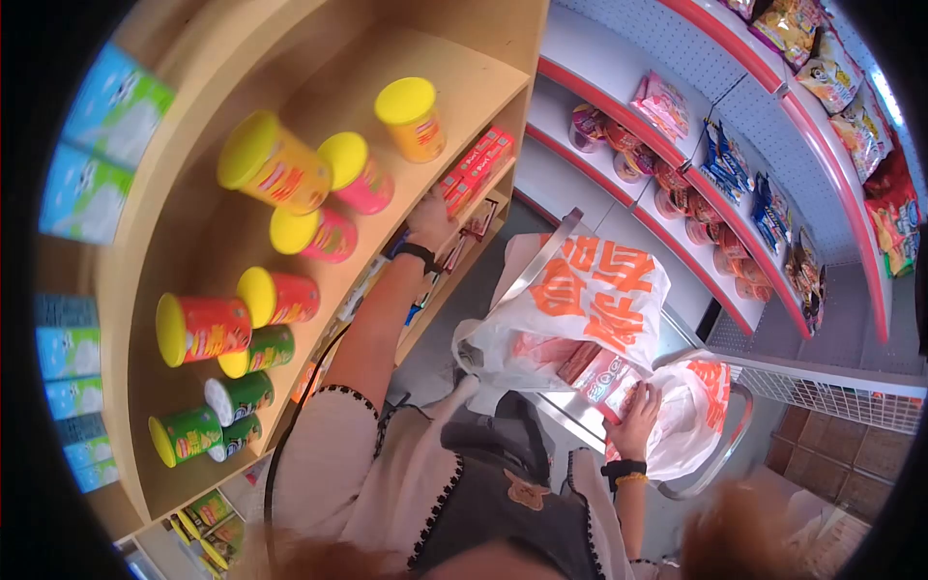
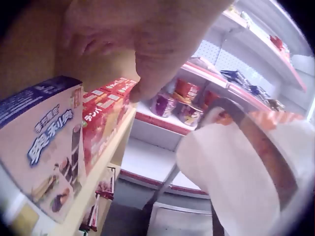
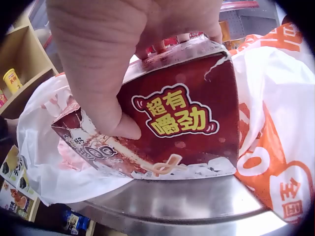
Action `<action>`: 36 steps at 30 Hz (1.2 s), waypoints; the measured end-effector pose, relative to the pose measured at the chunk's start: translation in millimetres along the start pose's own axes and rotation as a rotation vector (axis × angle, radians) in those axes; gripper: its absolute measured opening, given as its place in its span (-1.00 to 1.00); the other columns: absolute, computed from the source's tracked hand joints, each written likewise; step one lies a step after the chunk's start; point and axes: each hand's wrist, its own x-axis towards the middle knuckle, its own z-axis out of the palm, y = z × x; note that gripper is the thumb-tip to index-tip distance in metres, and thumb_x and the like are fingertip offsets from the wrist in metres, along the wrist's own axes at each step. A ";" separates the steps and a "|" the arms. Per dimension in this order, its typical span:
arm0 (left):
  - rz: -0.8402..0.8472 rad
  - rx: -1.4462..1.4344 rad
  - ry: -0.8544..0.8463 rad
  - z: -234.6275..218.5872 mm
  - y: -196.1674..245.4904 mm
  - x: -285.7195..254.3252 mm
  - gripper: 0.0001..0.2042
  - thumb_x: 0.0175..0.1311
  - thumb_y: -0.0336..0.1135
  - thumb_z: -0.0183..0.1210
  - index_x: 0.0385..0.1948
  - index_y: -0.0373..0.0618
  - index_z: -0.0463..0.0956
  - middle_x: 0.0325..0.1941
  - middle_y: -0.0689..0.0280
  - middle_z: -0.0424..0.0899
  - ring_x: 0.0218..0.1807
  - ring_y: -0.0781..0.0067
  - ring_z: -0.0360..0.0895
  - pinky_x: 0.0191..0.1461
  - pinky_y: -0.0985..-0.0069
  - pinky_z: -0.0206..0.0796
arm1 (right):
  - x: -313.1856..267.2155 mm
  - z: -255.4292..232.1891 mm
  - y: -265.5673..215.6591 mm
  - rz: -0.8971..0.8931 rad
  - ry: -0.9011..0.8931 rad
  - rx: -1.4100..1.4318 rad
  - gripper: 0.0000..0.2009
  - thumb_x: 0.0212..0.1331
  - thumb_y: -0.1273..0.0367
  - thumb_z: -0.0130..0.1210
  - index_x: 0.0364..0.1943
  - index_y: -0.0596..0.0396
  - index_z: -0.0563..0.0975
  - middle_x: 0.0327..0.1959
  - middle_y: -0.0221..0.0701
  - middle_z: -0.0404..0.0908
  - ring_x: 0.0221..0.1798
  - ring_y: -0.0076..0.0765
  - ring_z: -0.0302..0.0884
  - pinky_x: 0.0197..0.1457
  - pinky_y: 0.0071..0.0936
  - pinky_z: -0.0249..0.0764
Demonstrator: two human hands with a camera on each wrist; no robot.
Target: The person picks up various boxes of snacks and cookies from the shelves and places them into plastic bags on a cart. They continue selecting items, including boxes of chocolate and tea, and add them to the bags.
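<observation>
My right hand (image 1: 636, 423) grips a dark red snack box (image 3: 182, 113) with yellow lettering, the thumb laid along its printed face. The box is tilted over the metal rim (image 3: 172, 201) of a cart, among white plastic bags (image 1: 619, 290) with orange print. At the shelf, my left hand (image 1: 430, 224) reaches over red snack boxes (image 2: 106, 118). Its thumb tip is right at the end of the red row, and the other fingers are loosely bent above the boxes. A blue-topped pink wafer-roll box (image 2: 47, 147) stands beside them.
Yellow-, green- and white-lidded canisters (image 1: 203, 329) stand along the wooden shelf (image 1: 464, 68) on the left. Red-edged white shelves (image 1: 570, 145) with cup noodles (image 1: 628, 159) and bagged snacks are across from it. A white wire basket (image 1: 831, 391) is at the right.
</observation>
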 end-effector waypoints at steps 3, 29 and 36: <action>-0.072 0.141 -0.098 -2.7 5.4 13.1 0.10 -0.18 0.14 0.29 0.34 -0.18 -0.26 0.39 0.02 0.00 0.41 0.00 -0.08 0.35 -0.03 -0.15 | 4.1 0.2 -1.2 0.011 0.016 0.012 0.02 -0.48 0.27 0.38 0.27 0.09 0.08 0.26 -0.12 0.09 0.37 0.19 -0.12 0.38 0.02 -0.09; -0.062 -0.458 0.169 13.2 -36.6 6.0 -0.37 -0.11 -0.05 0.29 0.01 -0.19 0.34 -0.06 0.00 0.55 0.02 0.04 0.49 0.09 0.25 0.31 | 6.7 3.0 0.3 0.022 0.008 -0.023 0.02 -0.43 0.24 0.33 0.28 0.16 0.04 0.26 -0.06 0.06 0.37 0.26 -0.15 0.38 0.05 -0.11; -0.278 -0.741 0.121 -37.4 -13.9 -28.9 -0.33 0.00 0.09 0.21 0.05 -0.27 0.35 0.02 0.02 0.52 0.07 0.09 0.47 0.13 0.34 0.24 | 2.9 6.8 2.9 0.033 0.024 -0.042 0.04 -0.45 0.24 0.34 0.29 0.13 0.03 0.27 -0.08 0.04 0.38 0.22 -0.17 0.38 0.05 -0.11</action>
